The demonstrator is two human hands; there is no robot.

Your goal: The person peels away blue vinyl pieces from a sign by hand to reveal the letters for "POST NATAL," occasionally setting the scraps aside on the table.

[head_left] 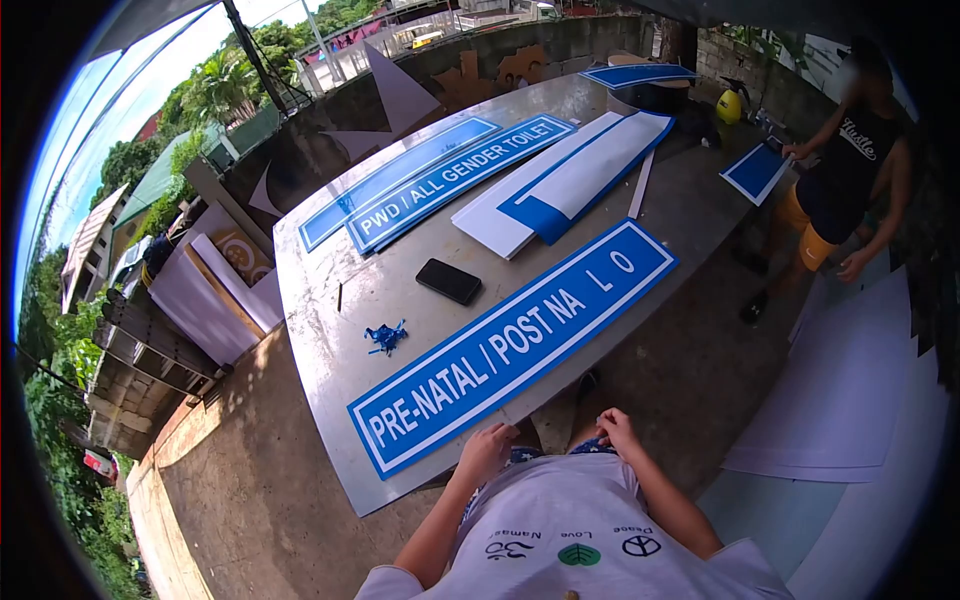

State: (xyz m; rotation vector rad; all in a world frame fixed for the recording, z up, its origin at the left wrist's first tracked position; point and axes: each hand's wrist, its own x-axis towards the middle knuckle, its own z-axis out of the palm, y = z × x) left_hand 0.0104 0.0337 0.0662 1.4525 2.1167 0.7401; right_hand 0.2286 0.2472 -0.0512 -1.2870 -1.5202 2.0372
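Note:
My left hand (487, 452) is beside my shorts, just off the table's near edge, with its fingers curled in. My right hand (618, 432) is also at the shorts (590, 446), fingers bent. What either hand holds, if anything, is hidden. In front of them lies a long blue sign (500, 362) with white letters reading "PRE-NATAL / POST NA L O", with gaps between the last letters. Beyond it are a black phone (449, 281) and a small heap of blue scraps (386, 337).
The metal table (330, 400) also bears a "PWD / ALL GENDER TOILET" sign (460, 180), another blue panel (330, 218), white-backed sheets (590, 180) and a thin dark stick (339, 297). A person (850, 160) stands at right with a blue-and-white piece (757, 171). Large white sheets (830, 400) lie nearby.

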